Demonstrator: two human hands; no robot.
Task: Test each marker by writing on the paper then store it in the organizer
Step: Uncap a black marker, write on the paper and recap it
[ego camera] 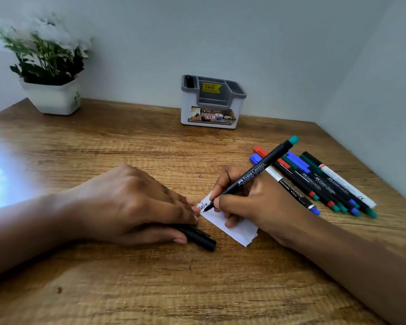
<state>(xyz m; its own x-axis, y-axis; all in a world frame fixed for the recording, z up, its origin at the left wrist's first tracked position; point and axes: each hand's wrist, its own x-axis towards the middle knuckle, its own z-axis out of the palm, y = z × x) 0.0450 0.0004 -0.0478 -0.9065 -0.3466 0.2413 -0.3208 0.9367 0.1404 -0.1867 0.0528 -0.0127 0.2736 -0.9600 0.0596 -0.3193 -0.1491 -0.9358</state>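
Head view: my right hand pinches the black marker, its tip on the paper near centre. My left hand pins the paper's left edge, its thumb clamping the cap. The organizer stands far; spare markers lie right on the desk.

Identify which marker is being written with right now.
The teal-ended marker in the right hand, tip on the paper; the left hand holds a cap. The other markers lie untouched beside it.
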